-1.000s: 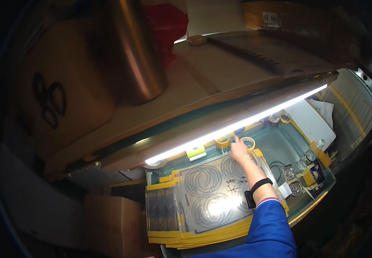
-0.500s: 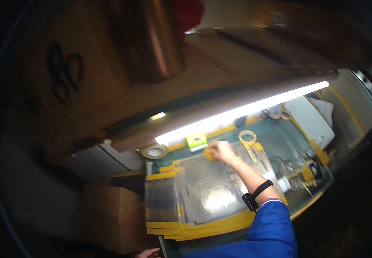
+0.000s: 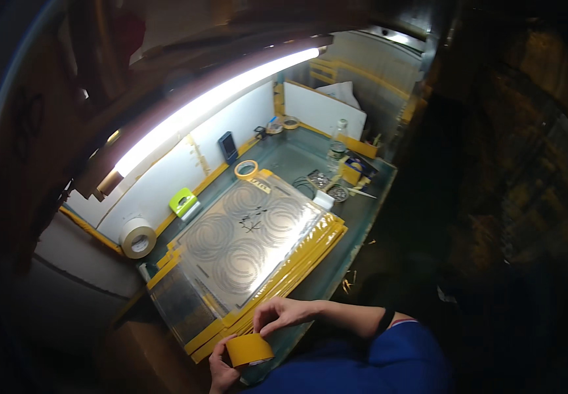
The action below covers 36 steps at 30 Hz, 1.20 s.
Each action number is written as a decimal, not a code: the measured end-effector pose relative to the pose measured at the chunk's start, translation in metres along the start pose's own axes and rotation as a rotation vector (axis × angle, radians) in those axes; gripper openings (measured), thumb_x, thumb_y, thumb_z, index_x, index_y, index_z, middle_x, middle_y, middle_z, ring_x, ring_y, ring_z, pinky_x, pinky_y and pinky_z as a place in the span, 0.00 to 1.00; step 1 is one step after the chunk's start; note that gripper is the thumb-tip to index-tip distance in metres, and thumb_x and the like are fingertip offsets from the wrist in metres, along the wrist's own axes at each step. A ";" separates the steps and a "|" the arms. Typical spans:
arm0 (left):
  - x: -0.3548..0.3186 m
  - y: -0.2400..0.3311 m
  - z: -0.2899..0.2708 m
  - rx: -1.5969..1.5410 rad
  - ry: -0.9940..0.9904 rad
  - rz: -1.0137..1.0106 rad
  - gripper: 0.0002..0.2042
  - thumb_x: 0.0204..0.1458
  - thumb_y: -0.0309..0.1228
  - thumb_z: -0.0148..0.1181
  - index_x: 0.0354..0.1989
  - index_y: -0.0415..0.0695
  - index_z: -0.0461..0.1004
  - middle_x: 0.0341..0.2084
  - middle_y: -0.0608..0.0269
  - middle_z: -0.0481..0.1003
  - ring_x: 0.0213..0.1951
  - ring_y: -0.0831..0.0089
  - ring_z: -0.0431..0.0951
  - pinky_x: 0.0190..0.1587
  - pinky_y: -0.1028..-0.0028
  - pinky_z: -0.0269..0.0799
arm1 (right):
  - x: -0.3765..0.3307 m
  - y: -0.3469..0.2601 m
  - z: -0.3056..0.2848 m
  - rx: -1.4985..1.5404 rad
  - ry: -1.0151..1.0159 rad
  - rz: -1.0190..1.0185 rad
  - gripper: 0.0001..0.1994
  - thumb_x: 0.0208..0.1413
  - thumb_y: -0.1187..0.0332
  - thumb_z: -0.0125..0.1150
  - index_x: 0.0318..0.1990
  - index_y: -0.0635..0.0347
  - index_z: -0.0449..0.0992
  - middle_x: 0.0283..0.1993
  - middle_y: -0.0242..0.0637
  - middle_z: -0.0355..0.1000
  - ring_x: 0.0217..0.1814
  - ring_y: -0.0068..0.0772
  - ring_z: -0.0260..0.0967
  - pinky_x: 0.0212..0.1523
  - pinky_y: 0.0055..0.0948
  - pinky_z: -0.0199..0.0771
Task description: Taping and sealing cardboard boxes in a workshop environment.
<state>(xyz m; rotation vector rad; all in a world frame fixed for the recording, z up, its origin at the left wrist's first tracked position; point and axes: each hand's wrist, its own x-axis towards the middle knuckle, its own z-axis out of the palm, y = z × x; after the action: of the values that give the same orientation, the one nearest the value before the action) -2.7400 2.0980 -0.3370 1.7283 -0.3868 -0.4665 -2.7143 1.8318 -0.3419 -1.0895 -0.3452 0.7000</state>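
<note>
A wide roll of yellow tape (image 3: 250, 350) is held near the front edge of the bench. My left hand (image 3: 222, 368) is closed round the roll's left side. From the right, my right hand (image 3: 282, 315) reaches in with bent fingers, pinching at the roll's upper right edge; whether a loose end of tape is between the fingertips is too small to see. Just beyond both hands lies a flat stack of clear sheets (image 3: 228, 246) with ring patterns, bordered with yellow tape along its edges. Dark pen marks show on the top sheet.
A white tape roll (image 3: 138, 240) and a green-and-white box (image 3: 183, 203) stand along the back left. A narrower yellow tape roll (image 3: 246, 170) rests at the stack's far corner. Farther right are a clear bottle (image 3: 338, 134) and small dishes. A bright tube lamp (image 3: 218, 108) hangs over the bench.
My right hand has brought the yellow tape roll from the stack's far side to the near edge. My left hand has come up and grips it. The view has turned and shifted right.
</note>
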 end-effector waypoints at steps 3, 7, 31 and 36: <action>-0.008 -0.029 0.007 -0.205 -0.005 -0.112 0.26 0.41 0.27 0.71 0.50 0.37 0.67 0.42 0.61 0.74 0.46 0.73 0.74 0.51 0.72 0.68 | -0.045 0.017 -0.025 -0.361 0.390 0.014 0.11 0.56 0.70 0.61 0.45 0.61 0.75 0.45 0.33 0.74 0.48 0.23 0.70 0.51 0.25 0.70; -0.016 -0.049 0.011 -0.171 -0.009 -0.211 0.26 0.40 0.25 0.72 0.49 0.37 0.67 0.42 0.62 0.74 0.45 0.74 0.74 0.51 0.72 0.68 | -0.131 0.010 -0.097 -0.816 1.092 0.213 0.14 0.52 0.67 0.57 0.46 0.62 0.76 0.44 0.46 0.76 0.45 0.37 0.75 0.47 0.31 0.73; 0.017 0.028 0.070 -0.233 0.258 -0.432 0.29 0.42 0.16 0.66 0.55 0.41 0.64 0.48 0.60 0.71 0.50 0.73 0.73 0.54 0.73 0.69 | -0.186 -0.036 -0.305 -1.381 1.455 0.879 0.12 0.52 0.67 0.55 0.43 0.60 0.69 0.44 0.51 0.70 0.47 0.51 0.69 0.46 0.45 0.71; 0.011 0.024 0.070 -0.190 0.261 -0.435 0.30 0.41 0.18 0.67 0.56 0.43 0.65 0.49 0.60 0.70 0.50 0.72 0.72 0.53 0.72 0.70 | -0.166 -0.042 -0.241 -1.211 1.224 0.380 0.11 0.53 0.66 0.56 0.42 0.62 0.71 0.35 0.48 0.73 0.36 0.46 0.72 0.36 0.42 0.70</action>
<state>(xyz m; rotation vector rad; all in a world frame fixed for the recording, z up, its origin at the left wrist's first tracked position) -2.7661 2.0290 -0.3264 1.6583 0.2215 -0.5588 -2.6829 1.5430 -0.3979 -2.5343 0.6224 -0.0505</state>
